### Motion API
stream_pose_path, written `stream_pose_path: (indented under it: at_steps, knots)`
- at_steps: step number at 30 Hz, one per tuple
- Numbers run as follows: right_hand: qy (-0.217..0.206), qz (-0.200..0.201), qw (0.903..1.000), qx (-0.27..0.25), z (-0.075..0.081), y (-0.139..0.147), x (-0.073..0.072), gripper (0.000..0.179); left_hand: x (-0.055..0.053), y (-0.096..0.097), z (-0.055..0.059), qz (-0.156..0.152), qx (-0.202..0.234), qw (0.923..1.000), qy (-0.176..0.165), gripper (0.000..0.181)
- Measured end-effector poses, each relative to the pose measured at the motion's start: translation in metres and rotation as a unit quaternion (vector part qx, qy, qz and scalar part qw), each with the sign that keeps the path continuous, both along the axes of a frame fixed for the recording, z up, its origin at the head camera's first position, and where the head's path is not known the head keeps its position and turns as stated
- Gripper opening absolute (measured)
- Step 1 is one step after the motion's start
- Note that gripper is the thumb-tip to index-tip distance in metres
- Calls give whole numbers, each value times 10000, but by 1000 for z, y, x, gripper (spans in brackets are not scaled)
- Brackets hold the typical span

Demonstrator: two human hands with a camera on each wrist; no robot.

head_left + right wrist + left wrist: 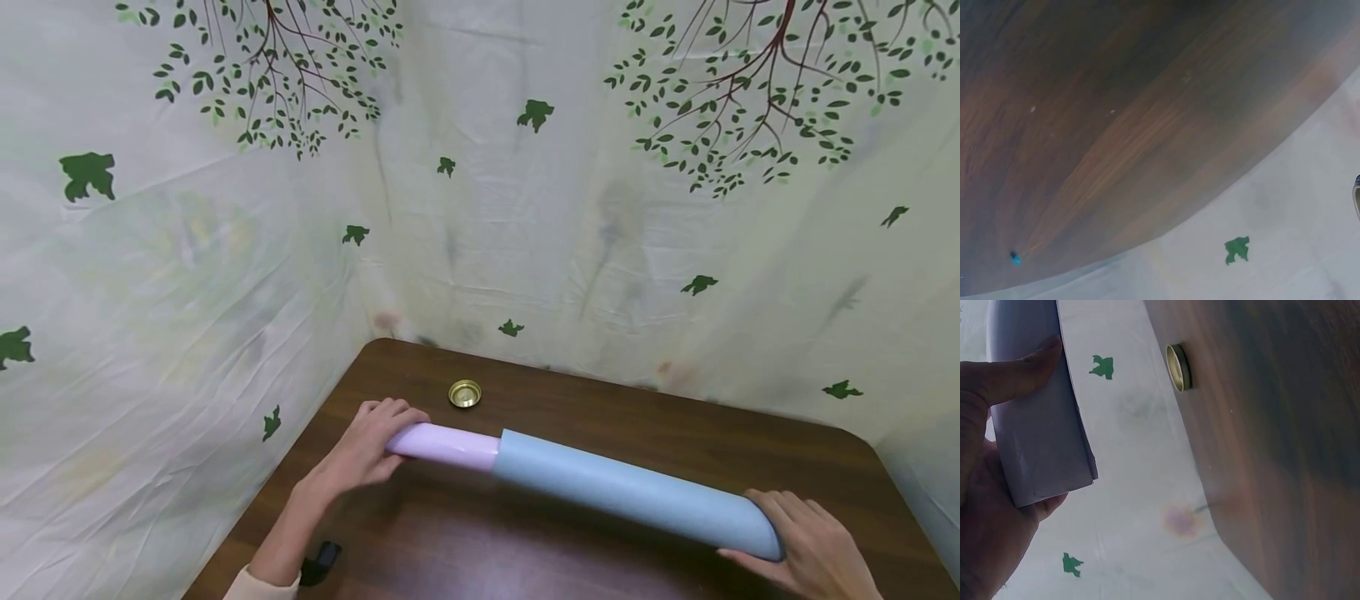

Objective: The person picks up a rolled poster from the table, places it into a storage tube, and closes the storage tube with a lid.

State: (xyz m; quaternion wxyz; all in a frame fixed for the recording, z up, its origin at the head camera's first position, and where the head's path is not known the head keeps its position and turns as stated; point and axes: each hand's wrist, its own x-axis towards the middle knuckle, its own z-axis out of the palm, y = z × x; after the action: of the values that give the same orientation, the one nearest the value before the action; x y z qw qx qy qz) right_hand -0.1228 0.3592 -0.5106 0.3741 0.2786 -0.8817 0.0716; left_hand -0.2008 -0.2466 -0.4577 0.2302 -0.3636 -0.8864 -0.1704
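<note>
A lilac roll of sheet material (450,447) runs into the end of a wider pale blue roll (630,492), and the two form one long tube over the table. My left hand (375,446) grips the lilac end. In the left wrist view the thumb lies across this lilac roll (1041,437), whose loose long edge and open end show. At the far right end of the blue roll, my right hand (806,542) holds it with fingers over the top and thumb below. The right wrist view shows neither that hand nor the roll.
A small gold-coloured metal dish (465,394) stands on the brown wooden table (600,400), beyond my left hand. Cloth (525,250) printed with leaves and branches hangs behind and beside the table. A black object (321,562) shows by my left wrist.
</note>
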Motion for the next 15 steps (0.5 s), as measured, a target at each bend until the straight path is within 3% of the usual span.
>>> stream_pose_path:
  at_steps: [8, 15]
  knots:
    - [-281, -41, 9996, -18, -4, -8, 0, 85, 0, 13, 3, -104, 14, 9999, -86, 61]
    - [-244, -26, 9997, -52, -2, -11, 0, 85, 1, 24, 5, -161, -52, 9996, -216, 59]
